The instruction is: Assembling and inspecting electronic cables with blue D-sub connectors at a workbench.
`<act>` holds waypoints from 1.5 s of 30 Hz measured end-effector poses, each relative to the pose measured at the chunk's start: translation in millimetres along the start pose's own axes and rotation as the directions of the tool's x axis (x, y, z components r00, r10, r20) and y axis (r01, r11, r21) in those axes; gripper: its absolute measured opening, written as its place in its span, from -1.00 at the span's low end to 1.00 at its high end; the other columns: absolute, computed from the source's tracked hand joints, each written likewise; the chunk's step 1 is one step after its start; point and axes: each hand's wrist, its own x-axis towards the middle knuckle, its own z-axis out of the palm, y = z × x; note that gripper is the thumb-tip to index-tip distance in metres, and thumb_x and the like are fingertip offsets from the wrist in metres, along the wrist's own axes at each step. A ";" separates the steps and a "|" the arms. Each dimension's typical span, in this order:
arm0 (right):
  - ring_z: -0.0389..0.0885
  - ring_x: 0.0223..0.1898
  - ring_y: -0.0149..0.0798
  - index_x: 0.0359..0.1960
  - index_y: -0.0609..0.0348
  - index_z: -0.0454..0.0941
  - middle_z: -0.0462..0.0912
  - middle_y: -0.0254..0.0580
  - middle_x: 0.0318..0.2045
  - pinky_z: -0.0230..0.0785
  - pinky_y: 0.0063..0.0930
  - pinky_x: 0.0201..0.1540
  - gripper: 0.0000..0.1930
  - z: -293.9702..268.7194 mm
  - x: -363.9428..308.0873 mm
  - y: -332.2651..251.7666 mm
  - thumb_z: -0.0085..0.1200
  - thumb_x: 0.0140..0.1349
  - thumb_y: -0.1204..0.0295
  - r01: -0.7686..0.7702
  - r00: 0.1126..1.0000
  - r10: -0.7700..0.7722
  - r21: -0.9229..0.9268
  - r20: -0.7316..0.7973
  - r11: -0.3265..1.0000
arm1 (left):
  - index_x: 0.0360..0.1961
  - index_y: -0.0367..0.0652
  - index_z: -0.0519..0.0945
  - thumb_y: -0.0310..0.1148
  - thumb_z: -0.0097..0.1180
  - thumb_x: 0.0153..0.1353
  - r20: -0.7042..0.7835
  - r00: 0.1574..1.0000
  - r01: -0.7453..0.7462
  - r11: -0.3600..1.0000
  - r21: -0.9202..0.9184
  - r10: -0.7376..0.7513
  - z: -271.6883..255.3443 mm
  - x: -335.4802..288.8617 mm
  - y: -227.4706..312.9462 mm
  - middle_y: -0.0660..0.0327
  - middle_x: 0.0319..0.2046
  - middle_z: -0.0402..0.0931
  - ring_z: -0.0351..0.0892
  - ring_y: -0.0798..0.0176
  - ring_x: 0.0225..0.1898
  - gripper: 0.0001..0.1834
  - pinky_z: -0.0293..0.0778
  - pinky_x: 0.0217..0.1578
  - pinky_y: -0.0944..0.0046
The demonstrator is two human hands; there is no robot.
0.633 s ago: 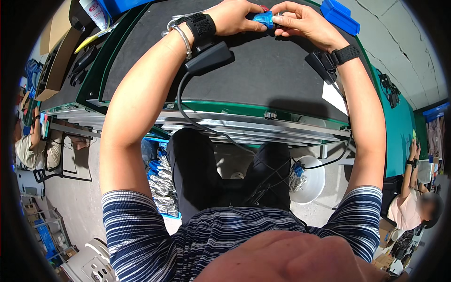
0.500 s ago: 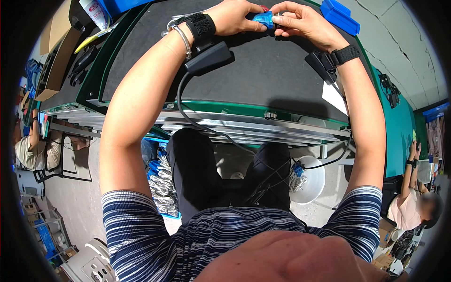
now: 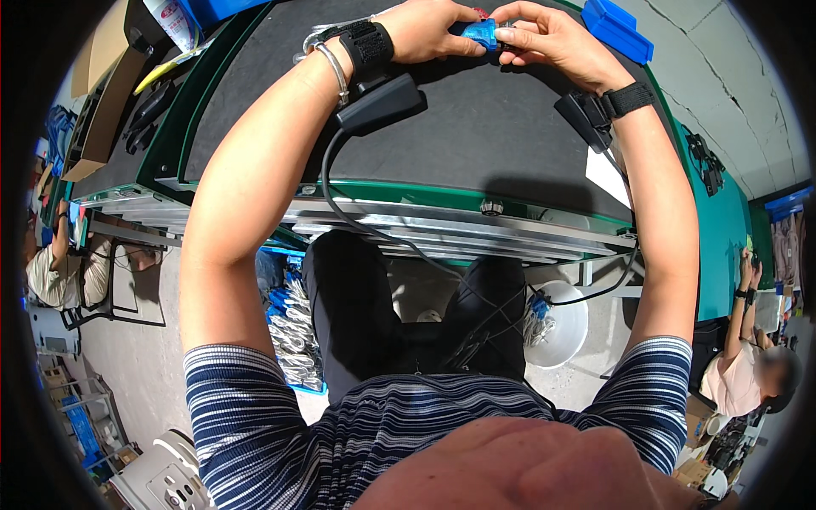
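At the far side of the dark work mat (image 3: 340, 161), both my hands meet around a blue cable plug (image 3: 481, 34). My left hand (image 3: 429, 34) pinches its left part between thumb and fingers. With thumb and fingertips together, my right hand (image 3: 552, 42) grips the right end, where a small dark part shows between the fingers. Something small and red (image 3: 481, 14) peeks out behind the plug. A pale grey cable (image 3: 313, 41) loops beside my left wrist. Both wrists wear black straps, each with a black wired box.
Blue bins (image 3: 616, 30) stand at the mat's far right. A spray bottle (image 3: 172, 24) and a cardboard box (image 3: 106, 93) lie to the left. Bundled cables (image 3: 293, 336) and a white bucket (image 3: 561, 327) are below the table. Co-workers sit at both sides.
Both hands and the blue plug have shifted very slightly to the right. The grip looks the same.
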 end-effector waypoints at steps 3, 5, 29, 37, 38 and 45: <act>0.72 -0.27 -0.38 0.06 0.21 0.52 0.70 -0.20 -0.25 0.63 -0.49 -0.15 -0.70 -1.1 0.9 -0.1 0.20 0.41 0.33 0.030 0.999 -0.029 -0.079 0.017 0.996 | 0.15 -0.21 0.60 -0.12 0.29 0.25 0.010 1.000 0.017 1.000 0.000 -0.017 -1.3 -0.4 2.3 -0.21 -0.11 0.66 0.68 -0.23 -0.05 -0.47 0.56 -0.01 -0.01; 0.72 -0.26 -0.37 0.06 0.21 0.52 0.70 -0.20 -0.25 0.63 -0.48 -0.14 -0.71 0.1 0.5 -1.1 0.19 0.42 0.33 0.028 0.999 -0.027 -0.077 0.017 0.997 | 0.14 -0.21 0.60 -0.11 0.29 0.25 0.010 1.000 0.017 1.000 0.001 -0.017 -1.2 -0.8 2.1 -0.21 -0.11 0.66 0.68 -0.22 -0.05 -0.48 0.56 -0.01 -0.01; 0.73 -0.27 -0.35 0.06 0.23 0.51 0.71 -0.17 -0.23 0.64 -0.46 -0.15 -0.72 2.1 -1.4 -2.0 0.17 0.43 0.36 0.007 0.999 -0.006 -0.039 0.041 0.999 | 0.10 -0.17 0.64 -0.12 0.30 0.23 0.036 0.999 0.003 1.000 -0.010 -0.003 -2.4 -1.0 2.0 -0.16 -0.14 0.69 0.71 -0.17 -0.09 -0.52 0.57 -0.03 0.03; 0.72 -0.34 -0.38 0.05 0.23 0.51 0.71 -0.19 -0.25 0.59 -0.53 -0.25 -0.72 -1.6 -2.4 -6.4 0.16 0.43 0.34 0.007 0.998 0.004 -0.184 0.059 0.983 | 0.09 -0.18 0.65 -0.12 0.30 0.23 0.033 0.999 0.010 1.000 -0.010 -0.010 -2.7 -1.1 4.0 -0.16 -0.15 0.69 0.71 -0.18 -0.09 -0.51 0.57 -0.03 0.03; 0.72 -0.35 -0.39 0.05 0.23 0.52 0.71 -0.20 -0.25 0.58 -0.54 -0.26 -0.72 -2.6 -1.8 -5.4 0.16 0.43 0.34 -0.002 0.999 0.011 -0.191 0.046 0.982 | 0.10 -0.17 0.64 -0.12 0.30 0.23 0.034 0.999 0.019 1.000 -0.008 -0.019 -2.7 -0.7 3.9 -0.17 -0.15 0.69 0.71 -0.18 -0.09 -0.51 0.57 -0.02 0.03; 0.71 -0.33 -0.40 0.01 0.25 0.55 0.69 -0.24 -0.26 0.59 -0.53 -0.22 -0.75 3.1 -0.7 -1.5 0.15 0.44 0.35 0.050 0.999 -0.050 0.088 0.003 0.995 | 0.16 -0.20 0.60 -0.14 0.31 0.23 -0.041 0.999 -0.037 0.999 -0.014 0.036 2.6 0.0 -3.4 -0.20 -0.09 0.66 0.69 -0.19 -0.03 -0.47 0.56 0.03 0.03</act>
